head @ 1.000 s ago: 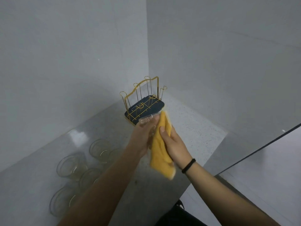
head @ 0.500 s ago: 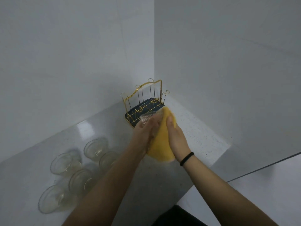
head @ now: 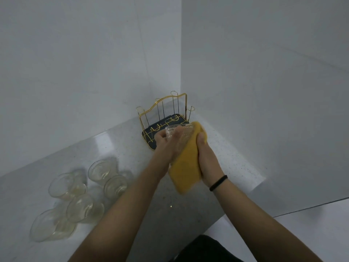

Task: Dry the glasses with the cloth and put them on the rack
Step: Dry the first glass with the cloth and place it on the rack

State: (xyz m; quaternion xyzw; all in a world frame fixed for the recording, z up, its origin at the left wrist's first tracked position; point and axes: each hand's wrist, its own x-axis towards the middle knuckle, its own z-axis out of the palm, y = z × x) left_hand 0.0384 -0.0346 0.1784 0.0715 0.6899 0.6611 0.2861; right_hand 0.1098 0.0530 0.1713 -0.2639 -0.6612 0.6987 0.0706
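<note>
My left hand [head: 166, 144] grips a clear ribbed glass [head: 179, 132] held above the counter, just in front of the rack. My right hand [head: 206, 157] holds a yellow cloth [head: 186, 169] pressed against the glass's right side; the cloth hangs down between my hands. A gold wire rack [head: 164, 118] on a dark tray stands in the wall corner behind the glass, with no glass on it. Several clear glasses [head: 81, 197] stand in a group at the left of the counter.
The speckled grey counter [head: 232, 157] ends at a corner edge to the right of my hands. Grey walls close in behind and on the right. A black band circles my right wrist [head: 218, 183].
The view has shifted, so the glasses show more fully at the left. My right hand has gathered the cloth closer against the glass, and the glass has turned in my left hand.
</note>
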